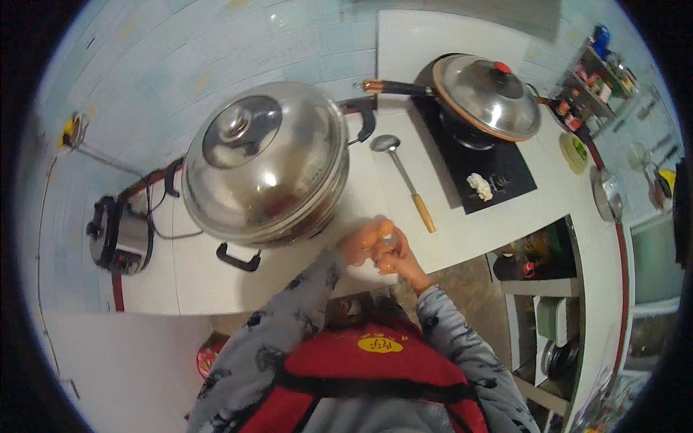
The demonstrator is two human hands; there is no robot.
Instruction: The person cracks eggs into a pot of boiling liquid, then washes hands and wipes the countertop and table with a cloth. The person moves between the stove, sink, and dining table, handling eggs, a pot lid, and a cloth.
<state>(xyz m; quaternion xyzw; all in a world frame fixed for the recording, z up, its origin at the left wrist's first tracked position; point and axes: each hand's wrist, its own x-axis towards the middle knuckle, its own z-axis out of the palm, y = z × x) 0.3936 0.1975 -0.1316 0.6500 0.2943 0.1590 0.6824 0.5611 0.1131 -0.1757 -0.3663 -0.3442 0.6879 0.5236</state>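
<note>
Over the front edge of the white counter [238, 295], my left hand [352, 246] and my right hand [407, 258] come close together. Blurred, rounded orange-brown eggs [385, 227] appear among the fingers; how they are split between my hands is hard to make out. Up and to the left stands a large steel steamer pot [308, 146] under a domed lid with a glass window. To the right of the pot lies a steel ladle [403, 170], its wooden handle pointing towards me.
A lidded wok [487, 97] sits on a black induction cooker [503, 173], with a crumpled white cloth or paper [479, 187] on its front. An electric pressure cooker [122, 235] stands far left. At right are a green bowl [574, 153], a metal pan [607, 195] and open shelves [541, 287] below.
</note>
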